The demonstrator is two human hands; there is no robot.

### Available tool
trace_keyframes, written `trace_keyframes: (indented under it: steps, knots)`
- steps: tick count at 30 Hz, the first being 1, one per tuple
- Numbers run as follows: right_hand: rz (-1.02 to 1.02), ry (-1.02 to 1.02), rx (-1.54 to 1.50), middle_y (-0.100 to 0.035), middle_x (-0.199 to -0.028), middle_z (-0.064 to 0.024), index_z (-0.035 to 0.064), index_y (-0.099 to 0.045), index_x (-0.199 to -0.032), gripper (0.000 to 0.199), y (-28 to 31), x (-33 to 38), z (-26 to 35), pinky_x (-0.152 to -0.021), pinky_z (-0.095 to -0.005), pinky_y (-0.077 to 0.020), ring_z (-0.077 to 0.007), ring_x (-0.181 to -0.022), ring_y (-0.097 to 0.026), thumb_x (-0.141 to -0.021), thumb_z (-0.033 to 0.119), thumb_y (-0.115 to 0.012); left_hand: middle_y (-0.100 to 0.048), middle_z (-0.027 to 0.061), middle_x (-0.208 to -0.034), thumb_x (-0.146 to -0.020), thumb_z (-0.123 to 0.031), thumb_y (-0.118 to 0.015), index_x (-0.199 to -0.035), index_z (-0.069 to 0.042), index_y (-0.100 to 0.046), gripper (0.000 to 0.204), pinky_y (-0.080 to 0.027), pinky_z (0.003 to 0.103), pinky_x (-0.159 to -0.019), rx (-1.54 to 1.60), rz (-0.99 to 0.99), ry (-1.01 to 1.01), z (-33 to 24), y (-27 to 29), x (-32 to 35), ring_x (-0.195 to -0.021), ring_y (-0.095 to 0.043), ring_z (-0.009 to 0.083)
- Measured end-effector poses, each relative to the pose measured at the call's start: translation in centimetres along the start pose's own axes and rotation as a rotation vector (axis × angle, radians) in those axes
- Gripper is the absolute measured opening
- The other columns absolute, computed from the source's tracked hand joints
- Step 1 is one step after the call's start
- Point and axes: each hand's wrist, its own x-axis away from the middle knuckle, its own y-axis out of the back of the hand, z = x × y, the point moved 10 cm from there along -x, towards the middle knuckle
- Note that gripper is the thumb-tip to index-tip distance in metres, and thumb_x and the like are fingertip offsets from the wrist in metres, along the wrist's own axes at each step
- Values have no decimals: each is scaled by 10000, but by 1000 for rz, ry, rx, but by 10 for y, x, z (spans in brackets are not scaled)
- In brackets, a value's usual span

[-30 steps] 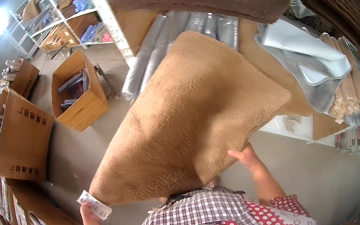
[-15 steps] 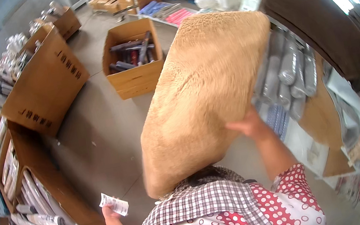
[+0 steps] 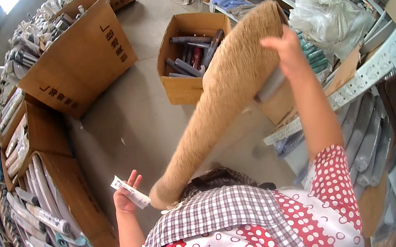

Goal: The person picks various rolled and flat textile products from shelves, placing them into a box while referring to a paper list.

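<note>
Where the tan, plush-pile fabric mat (image 3: 232,76) is, head view: in the air before the person, nearer than the open brown cardboard box (image 3: 182,92) of dark tube-shaped rolls (image 3: 189,40), and covering part of that box's right side.
Mat's long axis: a slant, running from nearer and slightly left of the open box up to its right.
Mat's ends: the broad upper end points away from the person and rightward; the narrow lower end points back toward the grey-and-white checked cloth apron (image 3: 213,215).
Right hand (image 3: 284,51): to the right of the open box, grasping the mat's edge near the upper end, thumb on the pile, other fingers mostly hidden.
Left hand (image 3: 125,202): nearer than the open box and left of it, pinching a white printed paper slip (image 3: 130,191), some fingers spread; whether slip and mat touch, I cannot tell.
Around: a tall brown cardboard carton (image 3: 85,58) left of the open box; a crumpled clear plastic bag (image 3: 327,18) right of it.
</note>
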Motion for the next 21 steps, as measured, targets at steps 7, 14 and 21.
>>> trace_keyframes:
  steps: [7, 14, 21]
  knots:
    - [-74, 163, 73, -652, -1033, -131, -54, -577, -1113, 328, -20, -193, 51, -867, -337, -485, -219, -925, -631, -807, 39, -647, -449, 250, -1366, -542, 23, -538, -703, -16, -622, 186, -319, 459, -1099, -46, 178, 65, -27, -121, -136, -1306, -367, 422]
    - [-82, 308, 56, -657, -1080, -122, 30, -609, -1108, 361, -53, -286, 68, -979, -420, -347, -211, -1045, -579, -804, 219, -655, -424, 238, -1392, -539, 12, -556, -741, -37, -645, 226, -333, 479, -1077, -10, 333, 173, -37, -195, -290, -1327, -325, 424]
    - [183, -61, 284, -619, -1191, -77, 8, -534, -1276, 529, -98, -258, -49, -981, -334, -417, -176, -1141, -530, -810, 174, -723, -384, 293, -1396, -448, -18, -596, -640, -71, -634, 203, -183, 500, -1169, 9, 362, 270, -54, -238, -443, -1348, -271, 461]
